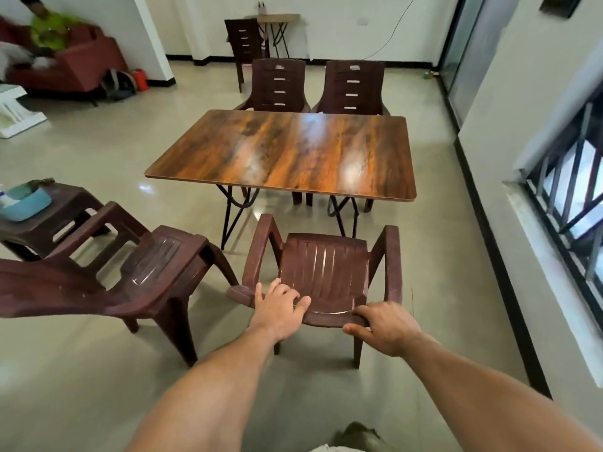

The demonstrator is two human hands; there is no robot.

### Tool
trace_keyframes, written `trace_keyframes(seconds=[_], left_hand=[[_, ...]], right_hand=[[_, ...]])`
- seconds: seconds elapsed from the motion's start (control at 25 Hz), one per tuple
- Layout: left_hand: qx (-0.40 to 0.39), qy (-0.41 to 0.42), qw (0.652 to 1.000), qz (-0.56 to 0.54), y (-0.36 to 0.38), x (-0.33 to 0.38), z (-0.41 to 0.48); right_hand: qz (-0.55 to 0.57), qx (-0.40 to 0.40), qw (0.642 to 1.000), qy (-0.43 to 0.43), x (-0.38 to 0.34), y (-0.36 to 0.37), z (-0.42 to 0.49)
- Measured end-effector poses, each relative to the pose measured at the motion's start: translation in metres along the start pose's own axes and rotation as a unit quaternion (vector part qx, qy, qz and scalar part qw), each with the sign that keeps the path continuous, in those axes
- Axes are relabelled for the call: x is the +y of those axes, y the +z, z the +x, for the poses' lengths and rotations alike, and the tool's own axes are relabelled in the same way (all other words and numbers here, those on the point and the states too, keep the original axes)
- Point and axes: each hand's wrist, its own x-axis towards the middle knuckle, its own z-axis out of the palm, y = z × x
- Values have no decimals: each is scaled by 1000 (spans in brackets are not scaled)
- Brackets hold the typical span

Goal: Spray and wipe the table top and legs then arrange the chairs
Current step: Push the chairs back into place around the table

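Observation:
A glossy wood-grain table (287, 151) on black folding legs stands mid-room. Just before its near edge a brown plastic armchair (326, 269) faces the table, its backrest towards me. My left hand (277, 308) grips the top of that backrest on the left, and my right hand (385, 327) grips it on the right. A second brown chair (153, 269) stands at an angle to the left, apart from the table. Two more brown chairs (279, 84) (354, 88) are tucked in on the far side.
A brown stool (70, 207) at the left carries a light-blue basin (24, 200). A wall with a barred window (567, 190) runs along the right. Another chair (243, 44) and a small table (277, 19) stand at the back wall. A person sits on a red sofa (88, 63) far left.

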Motion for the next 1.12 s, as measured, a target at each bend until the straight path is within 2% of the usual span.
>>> trace_keyframes(seconds=[0.28, 0.52, 0.6, 0.76, 0.92, 1.04, 1.12], left_hand=[[-41, -14, 996, 72, -5, 0, 11], [-65, -64, 991, 96, -14, 14, 23], [-63, -62, 991, 99, -15, 14, 21], [-26, -38, 993, 109, -15, 6, 19], [-32, -13, 994, 107, -12, -3, 21], [-20, 11, 996, 85, -12, -11, 25], [-19, 30, 996, 80, -11, -18, 25]], right_hand=[[-34, -61, 998, -6, 8, -13, 20], [11, -91, 994, 66, 2, -18, 36], [19, -85, 994, 69, 1, -17, 33], [62, -15, 993, 98, -5, -19, 43], [33, -41, 990, 132, -19, -11, 48], [17, -2, 991, 136, -24, -10, 47], [22, -15, 989, 142, -28, -11, 49]])
